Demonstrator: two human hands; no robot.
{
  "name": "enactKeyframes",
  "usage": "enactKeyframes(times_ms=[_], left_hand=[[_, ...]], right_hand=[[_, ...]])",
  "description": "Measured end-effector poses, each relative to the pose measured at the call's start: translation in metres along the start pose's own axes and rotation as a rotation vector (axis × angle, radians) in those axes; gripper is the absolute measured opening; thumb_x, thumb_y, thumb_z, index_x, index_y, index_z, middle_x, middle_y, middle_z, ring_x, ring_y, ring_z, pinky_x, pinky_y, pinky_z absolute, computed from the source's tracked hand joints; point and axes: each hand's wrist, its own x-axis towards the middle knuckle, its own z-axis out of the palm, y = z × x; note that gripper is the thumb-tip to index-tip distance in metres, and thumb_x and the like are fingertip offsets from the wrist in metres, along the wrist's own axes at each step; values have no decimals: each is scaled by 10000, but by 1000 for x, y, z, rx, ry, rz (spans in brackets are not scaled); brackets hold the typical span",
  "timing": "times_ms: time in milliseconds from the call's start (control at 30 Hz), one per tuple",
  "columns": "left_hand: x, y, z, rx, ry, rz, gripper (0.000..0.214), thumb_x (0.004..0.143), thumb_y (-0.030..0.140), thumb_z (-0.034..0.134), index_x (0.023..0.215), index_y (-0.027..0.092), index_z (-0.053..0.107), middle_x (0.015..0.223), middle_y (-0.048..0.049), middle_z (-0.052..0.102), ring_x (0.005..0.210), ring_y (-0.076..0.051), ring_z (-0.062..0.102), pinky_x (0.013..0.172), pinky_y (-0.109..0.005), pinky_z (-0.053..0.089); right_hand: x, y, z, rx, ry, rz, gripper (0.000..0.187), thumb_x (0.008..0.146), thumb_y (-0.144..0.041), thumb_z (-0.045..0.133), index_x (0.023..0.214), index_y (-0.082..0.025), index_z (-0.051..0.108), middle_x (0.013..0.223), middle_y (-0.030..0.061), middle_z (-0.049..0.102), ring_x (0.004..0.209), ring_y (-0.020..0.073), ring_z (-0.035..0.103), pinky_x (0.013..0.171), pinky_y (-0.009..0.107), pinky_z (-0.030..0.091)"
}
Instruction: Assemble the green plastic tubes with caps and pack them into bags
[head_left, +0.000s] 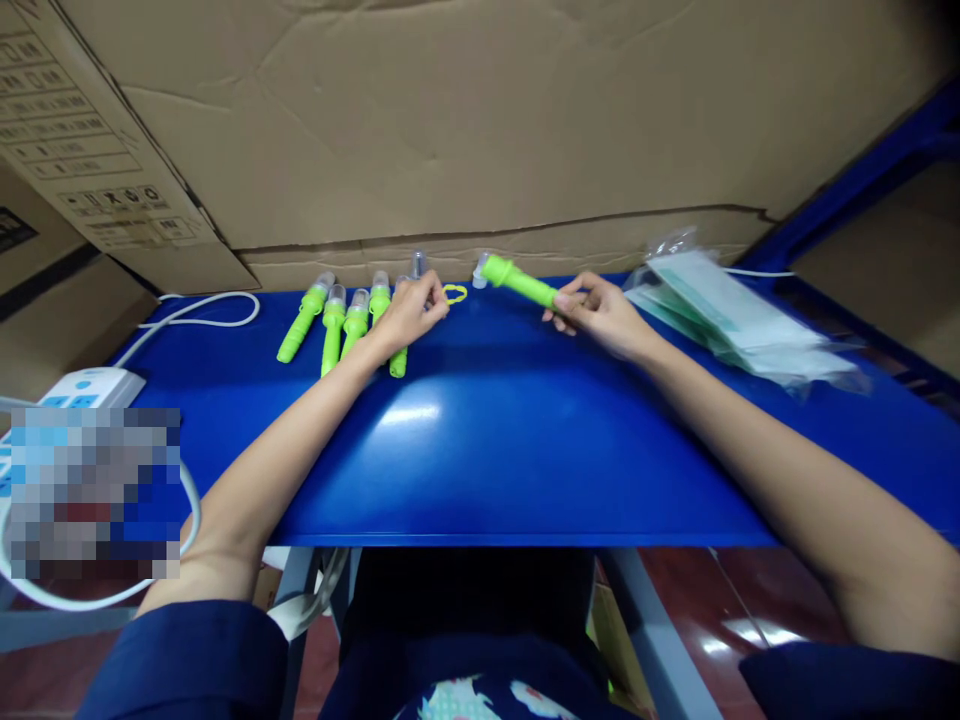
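Note:
My right hand [596, 312] is closed around the lower end of a lime-green stick [525, 283], which looks like a small torch and tilts up to the left. At its far end is a clear cap [480, 270]; whether it is attached, I cannot tell. My left hand [411, 315] is pinched, with a small yellow loop [455, 294] at its fingertips. Beneath and left of that hand lie several similar green sticks [300, 325] with clear domed ends. A clear cap [418, 262] shows just behind my left hand.
Clear plastic bags [739, 310] with white and green contents lie at the right of the blue table [480, 450]. A white power strip [94, 388] and its cable [202, 310] occupy the left. Cardboard [450, 120] walls the back.

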Motion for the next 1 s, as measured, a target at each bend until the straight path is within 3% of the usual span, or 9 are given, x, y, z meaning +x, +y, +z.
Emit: enactKeyframes(times_ms=[133, 300, 367, 467, 567, 633, 833, 933, 1000], left_hand=[[0, 15, 5, 187, -173, 33, 100, 882, 127, 550, 805, 187, 535, 864, -59, 695, 811, -180, 644, 769, -291, 457], [-4, 32, 2, 467, -307, -45, 187, 992, 244, 497, 911, 149, 636, 1055, -128, 717, 986, -260, 666, 917, -386, 442], [-5, 36, -4, 531, -300, -69, 265, 1026, 330, 485, 948, 146, 659, 1114, -135, 718, 1091, -299, 659, 1000, -434, 417], [-6, 38, -15, 624, -191, -140, 318, 1045, 355, 440, 1081, 137, 670, 1223, -158, 702, 1225, -339, 621, 1077, -481, 377], [-6, 32, -24, 724, -89, -310, 398, 1015, 350, 483, 1291, 90, 604, 1374, -229, 633, 1323, -377, 569, 1117, -500, 351], [-5, 26, -29, 746, -118, -420, 511, 993, 412, 519, 1353, 53, 564, 1374, -258, 635, 1318, -397, 580, 1140, -510, 337], [0, 26, -39, 775, -291, -529, 764, 967, 468, 520, 1567, 29, 341, 1327, -250, 684, 1253, -404, 649, 1222, -559, 230], [2, 33, -48, 721, -371, -548, 683, 1029, 477, 357, 1582, 76, 342, 1388, -237, 647, 1298, -382, 624, 1201, -530, 305], [3, 33, -54, 696, -408, -516, 597, 1042, 364, 310, 1606, 170, 336, 1409, -195, 630, 1311, -351, 614, 1164, -507, 371]], right_hand=[[1, 12, -13, -433, 273, -36, 580, 855, -809, 565, 948, -239, 510, 810, 123, 691, 674, 264, 648, 664, 424, 527], [-3, 13, -20, -914, 334, 62, 633, 928, -726, 475, 1131, -139, 592, 790, 179, 658, 805, 380, 677, 757, 510, 524], [-5, 7, -16, -1024, 316, 158, 637, 948, -669, 477, 1187, -87, 581, 827, 225, 668, 835, 414, 683, 768, 540, 516], [-8, -5, -7, -1158, 272, 280, 586, 970, -551, 501, 1249, -38, 548, 922, 292, 685, 895, 448, 691, 780, 568, 505], [-10, -12, 0, -1216, 241, 339, 529, 978, -465, 523, 1279, -29, 534, 986, 300, 689, 960, 449, 692, 787, 552, 507], [-10, -10, 0, -1238, 229, 346, 498, 979, -444, 535, 1266, -37, 546, 1008, 284, 689, 997, 436, 685, 796, 531, 508], [-11, 3, -2, -1278, 301, 119, 488, 1004, -492, 445, 1173, -56, 585, 1105, 281, 660, 1058, 399, 620, 793, 479, 495], [-12, -7, 6, -1291, 304, -14, 405, 995, -379, 415, 1138, -49, 601, 1142, 292, 647, 1080, 403, 608, 830, 491, 483], [-14, -18, 16, -1255, 274, -105, 354, 988, -311, 400, 1119, -61, 614, 1128, 275, 660, 1083, 392, 619, 871, 497, 475]])
